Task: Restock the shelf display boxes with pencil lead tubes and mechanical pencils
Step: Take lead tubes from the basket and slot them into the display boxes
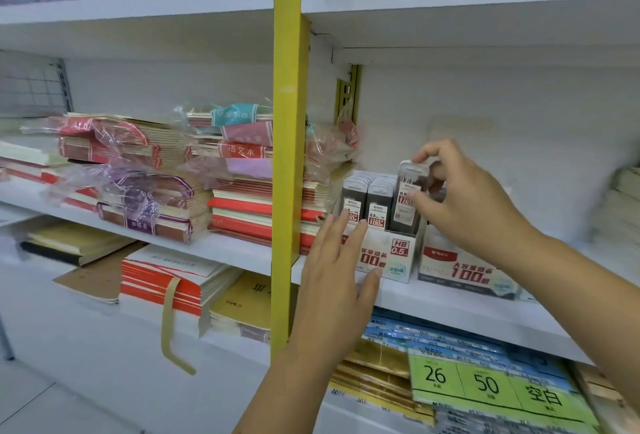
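right hand [460, 205]: pinches a tube [401, 215] by its top, fingers curled
tube: upright in the box [398, 260], at the 3 o'clock end, higher than the rows [367, 201] at its 9 o'clock
left hand [341, 271]: flat, fingers straight, touching the box front
box: on the shelf [450, 305], second box [464, 272] at its 3 o'clock
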